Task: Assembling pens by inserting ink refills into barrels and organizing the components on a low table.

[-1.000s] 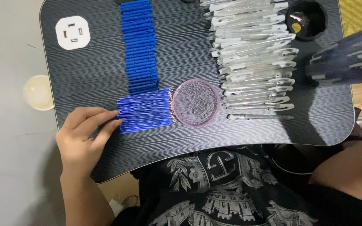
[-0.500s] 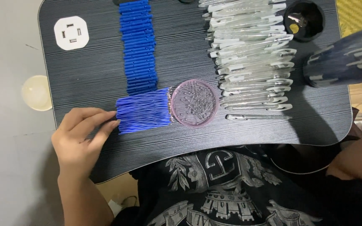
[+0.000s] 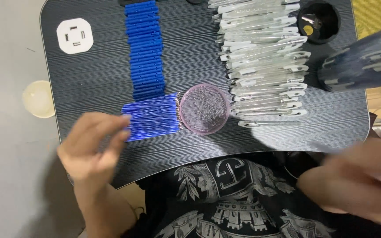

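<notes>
A flat pile of thin blue rods [image 3: 153,117] lies on the black lap desk [image 3: 102,75], touching a round pink dish [image 3: 204,109] of tiny clear bits. My left hand [image 3: 91,147] is blurred, with its fingertips at the pile's left end; whether it pinches a rod is unclear. At the lower right, off the desk's front edge, my right hand [image 3: 358,180] is heavily blurred over my lap. A pale streak shows near it, and its hold cannot be made out. A column of short blue tubes [image 3: 145,48] runs up the desk. Several clear pen barrels [image 3: 263,57] are stacked to the right.
A white square plate with slots [image 3: 75,35] lies at the desk's back left. A black round recess [image 3: 318,20] holds small items at the back right. A dark see-through container [image 3: 362,61] lies on its side at the right edge. A pale round lid [image 3: 38,98] sits on the floor.
My left hand has shifted slightly and is now in blurred motion at the rods' end. My right hand has come into view at the lower right, moving fast.
</notes>
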